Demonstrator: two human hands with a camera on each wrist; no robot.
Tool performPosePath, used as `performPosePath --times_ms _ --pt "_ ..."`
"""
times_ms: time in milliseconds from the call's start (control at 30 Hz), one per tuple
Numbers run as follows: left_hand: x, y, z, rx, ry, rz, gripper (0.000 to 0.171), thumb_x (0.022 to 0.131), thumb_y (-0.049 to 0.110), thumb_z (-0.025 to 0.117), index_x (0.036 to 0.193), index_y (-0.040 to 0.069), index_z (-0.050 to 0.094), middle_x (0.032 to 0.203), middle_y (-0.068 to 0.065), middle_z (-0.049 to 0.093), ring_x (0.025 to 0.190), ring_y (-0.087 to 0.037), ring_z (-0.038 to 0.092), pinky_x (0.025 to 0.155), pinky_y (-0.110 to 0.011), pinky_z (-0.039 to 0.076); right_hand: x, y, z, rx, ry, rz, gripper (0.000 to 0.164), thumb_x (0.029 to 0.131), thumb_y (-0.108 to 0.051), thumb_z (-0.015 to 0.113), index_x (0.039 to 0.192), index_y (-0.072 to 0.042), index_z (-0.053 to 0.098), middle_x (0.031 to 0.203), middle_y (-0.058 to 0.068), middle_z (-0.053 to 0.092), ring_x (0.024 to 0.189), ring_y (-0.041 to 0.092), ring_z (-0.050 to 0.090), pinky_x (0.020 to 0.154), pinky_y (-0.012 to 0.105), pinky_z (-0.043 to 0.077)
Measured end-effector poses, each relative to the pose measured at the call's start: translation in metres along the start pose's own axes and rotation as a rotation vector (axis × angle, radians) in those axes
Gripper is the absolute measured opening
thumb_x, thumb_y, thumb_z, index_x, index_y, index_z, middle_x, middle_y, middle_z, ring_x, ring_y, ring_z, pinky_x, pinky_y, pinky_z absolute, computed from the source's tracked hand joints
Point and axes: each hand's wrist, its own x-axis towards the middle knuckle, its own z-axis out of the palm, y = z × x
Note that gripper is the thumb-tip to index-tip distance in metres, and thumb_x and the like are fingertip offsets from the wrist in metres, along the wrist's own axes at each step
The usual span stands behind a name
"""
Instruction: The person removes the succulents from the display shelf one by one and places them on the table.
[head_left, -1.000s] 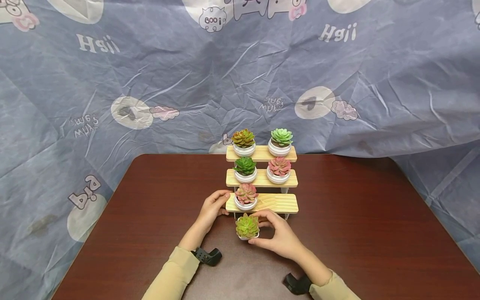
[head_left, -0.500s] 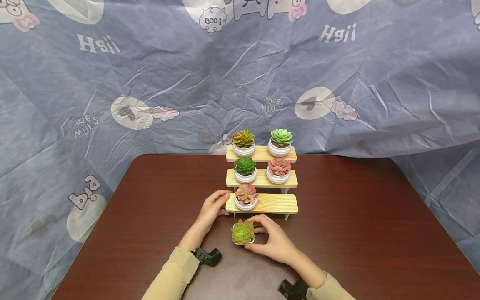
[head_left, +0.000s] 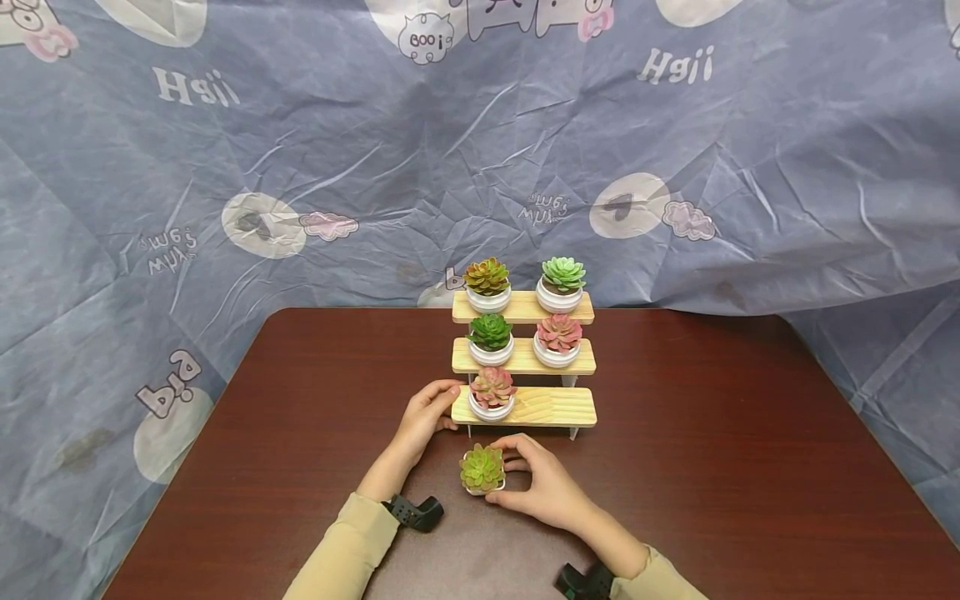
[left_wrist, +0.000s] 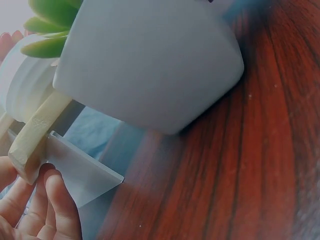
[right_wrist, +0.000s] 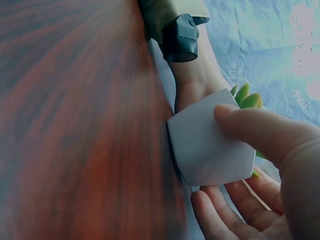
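My right hand [head_left: 542, 483] holds a yellow-green succulent [head_left: 482, 468] by its white angular pot [right_wrist: 210, 150], thumb on one side and fingers on the other. That pot is upright in front of the stand, on the dark table or just above it. My left hand [head_left: 422, 423] grips the left end of the lowest wooden shelf [head_left: 562, 407], its thumb above and fingers below in the left wrist view. Beside that hand, a pink succulent [head_left: 492, 390] in a round white pot sits on the lowest shelf's left part.
A dark green succulent [head_left: 490, 332] and a pink-red one [head_left: 558, 333] stand on the middle shelf [head_left: 523, 357]. The top shelf [head_left: 523, 308] bears a brownish-green succulent [head_left: 487, 277] and a pale green one [head_left: 562, 275]. A blue-grey printed cloth [head_left: 420, 167] hangs behind the table [head_left: 720, 467].
My right hand has drawn the yellow-green succulent away from the lowest shelf, toward the front and slightly left. The left hand has stayed at the shelf's end.
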Motion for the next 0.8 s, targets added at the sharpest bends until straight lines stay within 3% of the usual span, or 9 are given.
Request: performPosePath --times_ms 233,433,667,800 --pt "0.001 -0.001 0.001 -0.002 0.008 0.004 0.03 0.098 0.013 0.051 0.12 -0.007 0.055 0.101 -0.007 0.06 0.07 -0.013 0.056 0.059 -0.027 0.051 0.0 0.0 0.002 -0.013 0.001 0.003 0.057 0.072 -0.023 0.084 0.119 -0.015 0.053 0.115 -0.004 0.054 0.102 0.015 0.057 0.084 0.034 0.052" --pt "0.002 -0.001 0.001 -0.007 0.012 0.001 0.03 0.098 0.013 0.051 0.12 -0.008 0.055 0.099 -0.005 0.06 0.068 -0.012 0.055 0.058 -0.026 0.051 0.0 0.0 0.005 -0.049 0.007 0.009 0.057 0.071 -0.019 0.084 0.118 -0.012 0.052 0.115 -0.003 0.054 0.101 0.015 0.056 0.083 0.034 0.052" --pt "0.001 -0.001 0.001 0.0 0.013 -0.004 0.03 0.098 0.014 0.051 0.12 -0.007 0.055 0.101 -0.007 0.06 0.07 -0.012 0.056 0.058 -0.026 0.051 0.0 -0.018 0.006 -0.039 0.018 0.0 0.061 0.069 -0.011 0.085 0.118 0.002 0.051 0.117 0.014 0.054 0.1 0.028 0.058 0.083 0.043 0.051" --pt "0.001 -0.001 0.001 0.002 0.014 -0.007 0.031 0.098 0.015 0.051 0.12 -0.007 0.055 0.103 -0.008 0.06 0.07 -0.012 0.056 0.059 -0.026 0.051 0.001 -0.016 0.004 -0.04 0.009 0.001 0.062 0.072 -0.017 0.083 0.12 0.002 0.05 0.121 0.016 0.054 0.101 0.025 0.057 0.084 0.042 0.051"
